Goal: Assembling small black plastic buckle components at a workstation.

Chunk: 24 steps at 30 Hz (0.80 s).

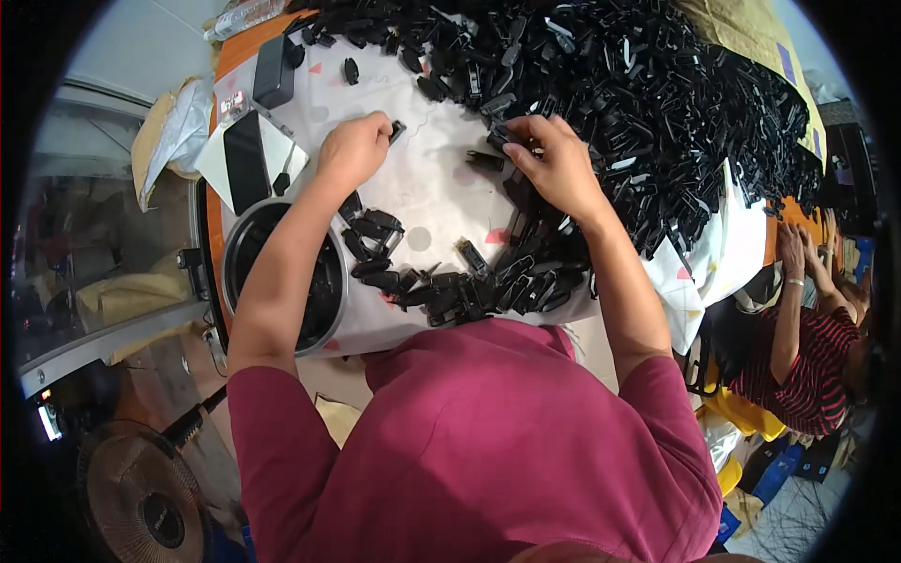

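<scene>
My left hand [353, 150] is closed over the pale printed table cover [427, 202], pinching a small dark plastic piece [398, 131] that pokes out past its fingertips. Across from it, my right hand [556, 161] is at the near-left edge of a big heap of small black plastic parts [657, 103]. Its thumb and fingers are pinched on a black part [497, 136], partly covered by the fingers. Just below lies another black part [485, 160]. Nearer my body, a row of similar parts [460, 296] curves along the table edge, one showing a yellowish inside [471, 256].
Under my left forearm stands a round metal bowl [228, 281] with black parts inside. Beyond it lie a dark phone [246, 161] and a black box [274, 70]. A fan [141, 497] stands at lower left. Another person [798, 347] sits at the right.
</scene>
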Motion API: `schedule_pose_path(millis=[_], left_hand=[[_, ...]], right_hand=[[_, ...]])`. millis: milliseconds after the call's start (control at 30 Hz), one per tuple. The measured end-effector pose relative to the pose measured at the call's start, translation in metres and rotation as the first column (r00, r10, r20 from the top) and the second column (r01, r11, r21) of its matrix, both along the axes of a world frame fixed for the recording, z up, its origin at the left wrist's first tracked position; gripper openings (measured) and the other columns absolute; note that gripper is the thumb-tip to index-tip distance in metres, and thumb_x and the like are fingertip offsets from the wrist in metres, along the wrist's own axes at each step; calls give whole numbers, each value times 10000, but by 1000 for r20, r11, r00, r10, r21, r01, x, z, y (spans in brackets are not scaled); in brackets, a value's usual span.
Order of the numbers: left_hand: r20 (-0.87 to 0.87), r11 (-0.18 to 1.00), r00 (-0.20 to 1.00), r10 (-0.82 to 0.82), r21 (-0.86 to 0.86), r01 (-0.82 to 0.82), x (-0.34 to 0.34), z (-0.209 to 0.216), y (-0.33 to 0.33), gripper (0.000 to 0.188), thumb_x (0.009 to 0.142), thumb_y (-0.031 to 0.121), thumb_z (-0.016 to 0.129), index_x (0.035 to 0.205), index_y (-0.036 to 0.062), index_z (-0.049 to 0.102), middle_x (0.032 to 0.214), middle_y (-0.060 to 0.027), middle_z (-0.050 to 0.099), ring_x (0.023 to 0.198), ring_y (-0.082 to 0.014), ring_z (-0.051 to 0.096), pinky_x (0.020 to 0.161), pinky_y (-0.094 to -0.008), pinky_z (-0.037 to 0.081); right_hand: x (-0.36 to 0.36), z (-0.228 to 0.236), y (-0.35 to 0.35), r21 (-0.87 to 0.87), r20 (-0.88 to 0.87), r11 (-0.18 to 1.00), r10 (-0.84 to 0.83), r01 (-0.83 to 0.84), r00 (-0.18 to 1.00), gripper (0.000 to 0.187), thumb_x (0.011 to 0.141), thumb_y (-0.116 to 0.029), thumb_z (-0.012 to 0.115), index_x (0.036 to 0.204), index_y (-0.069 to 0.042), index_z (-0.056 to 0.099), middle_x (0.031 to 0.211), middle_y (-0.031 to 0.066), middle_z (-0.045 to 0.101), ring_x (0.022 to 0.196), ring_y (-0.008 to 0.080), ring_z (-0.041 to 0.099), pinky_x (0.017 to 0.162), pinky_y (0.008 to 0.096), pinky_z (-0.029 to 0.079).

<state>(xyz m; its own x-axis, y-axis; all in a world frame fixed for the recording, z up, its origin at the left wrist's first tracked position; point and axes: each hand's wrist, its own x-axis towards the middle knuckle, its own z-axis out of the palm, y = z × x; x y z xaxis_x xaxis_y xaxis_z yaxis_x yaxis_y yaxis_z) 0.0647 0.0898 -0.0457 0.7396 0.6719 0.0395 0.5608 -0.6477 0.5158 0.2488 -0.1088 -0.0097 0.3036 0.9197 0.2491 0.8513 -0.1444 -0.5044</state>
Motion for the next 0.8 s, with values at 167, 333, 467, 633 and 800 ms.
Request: schedule_pose_path(millis=[167,333,467,633,800], left_hand=[[-320,996,946,-41,63,65,4,17,-13,218,752,175,627,901,21,589,781,-138,635,715,-258,613,648,-333,469],[387,841,917,99,-525,130,9,48,-57,268,750,153,669,973,19,606,812,-47,624,692,-112,560,607,-245,444],[610,697,790,60,-592,404,0,81,-87,297,747,41,670,1035,12,602,890,-17,619,803,-70,540,719,-204,440],[619,657,767,169,-650,381,-1,87,-103,293,752,69,676,1030,8,602,896,-23,619,714,-55,522,666,-197,446],[621,682,766,167,-634,365,-1,88,-110,285,751,68,677,1019,7,604,895,-22,615,729,-56,520,661,-193,434]], right_hand=[[-20,12,-5,122,-709,991,49,55,703,248,848,-97,558,1090,-40,556,885,-7,588,793,52,495,656,196,402],[-42,37,-20,175,-711,980,57,97,701,282,861,-70,529,1139,-21,524,981,23,555,773,47,500,606,182,429],[-56,53,-25,289,-672,950,112,119,732,310,820,20,549,1129,-7,532,999,61,559,762,75,535,557,174,445],[-54,58,-22,516,-194,856,169,-46,966,305,746,85,584,1039,2,592,915,118,594,750,169,575,619,234,466],[-50,57,-28,512,-45,853,142,-100,989,360,711,117,583,1049,-6,592,903,132,591,735,200,578,622,249,468]])
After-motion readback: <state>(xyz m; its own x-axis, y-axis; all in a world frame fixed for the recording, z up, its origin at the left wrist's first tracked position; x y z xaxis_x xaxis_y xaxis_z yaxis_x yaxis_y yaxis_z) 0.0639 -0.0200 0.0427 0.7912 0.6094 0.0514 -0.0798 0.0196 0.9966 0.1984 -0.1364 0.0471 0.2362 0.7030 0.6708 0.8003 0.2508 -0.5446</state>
